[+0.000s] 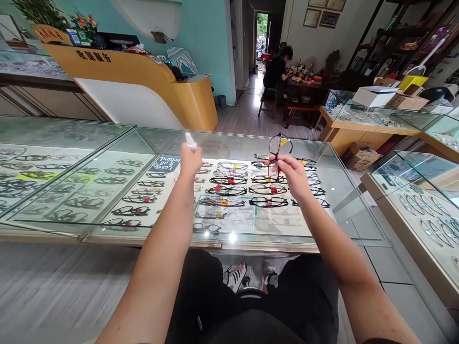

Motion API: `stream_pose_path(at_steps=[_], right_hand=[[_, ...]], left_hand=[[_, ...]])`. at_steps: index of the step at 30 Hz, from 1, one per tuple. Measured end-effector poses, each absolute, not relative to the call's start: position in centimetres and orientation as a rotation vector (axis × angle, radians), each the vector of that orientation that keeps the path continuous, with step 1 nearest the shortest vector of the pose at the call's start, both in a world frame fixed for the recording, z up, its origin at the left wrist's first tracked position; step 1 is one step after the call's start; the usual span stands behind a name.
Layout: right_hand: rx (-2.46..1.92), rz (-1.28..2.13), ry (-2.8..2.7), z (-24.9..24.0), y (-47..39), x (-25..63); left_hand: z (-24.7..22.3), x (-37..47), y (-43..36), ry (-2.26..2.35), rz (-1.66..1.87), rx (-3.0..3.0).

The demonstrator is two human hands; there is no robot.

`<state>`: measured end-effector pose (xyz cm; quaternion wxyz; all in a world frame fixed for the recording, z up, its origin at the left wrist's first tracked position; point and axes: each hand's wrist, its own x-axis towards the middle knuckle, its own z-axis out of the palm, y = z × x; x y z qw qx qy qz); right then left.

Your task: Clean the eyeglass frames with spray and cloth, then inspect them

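My left hand (191,160) is closed around a small white spray bottle (191,140), whose nozzle sticks up above the fist. In my right hand (293,174) is a pair of dark red eyeglasses (276,149), held upright by one lens rim between thumb and fingers. A yellow tag hangs near its temple arm. Both hands are over the glass display case (229,242). Inside it, rows of eyeglass frames (228,190) lie on a white surface, several with red or yellow tags. My fingers cover part of the lower lens.
A blue printed card (165,164) lies in the case. More glass cases stand left and right, with cardboard boxes (407,100) on the right one. An orange counter (143,71) is behind at left. Farther back, a person (276,69) sits at a dark table.
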<state>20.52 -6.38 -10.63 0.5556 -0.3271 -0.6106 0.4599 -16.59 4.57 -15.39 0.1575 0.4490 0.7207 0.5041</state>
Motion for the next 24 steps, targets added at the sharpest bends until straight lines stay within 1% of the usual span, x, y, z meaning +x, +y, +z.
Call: stream_pose_path(at_steps=[11, 17, 19, 21, 23, 24], right_hand=[[-0.747, 1.092, -1.434, -10.7, -5.8, 21.2], [-0.729, 1.112, -1.428, -10.4, -5.8, 21.3], [-0.728, 1.121, -1.419, -10.3, -5.8, 21.2], [-0.716, 1.137, -1.397, -10.3, -5.9, 21.3], [-0.691, 1.143, -1.374, -10.2, -6.0, 21.3], [-0.681, 1.142, -1.366, -10.2, -6.0, 21.3]], left_hand=[[-17.0, -17.1, 4.3, 2.101, 1.34, 1.28], [-15.6, -16.0, 3.5, 2.109, 1.366, 1.232], [-14.1, -15.6, 2.7, 2.133, 1.47, 1.229], [-12.3, -15.5, 1.5, 2.148, 1.665, 1.283], [-10.5, -16.0, -0.1, 2.148, 1.835, 1.408], [-9.7, -16.5, -0.9, 2.163, 1.85, 1.485]])
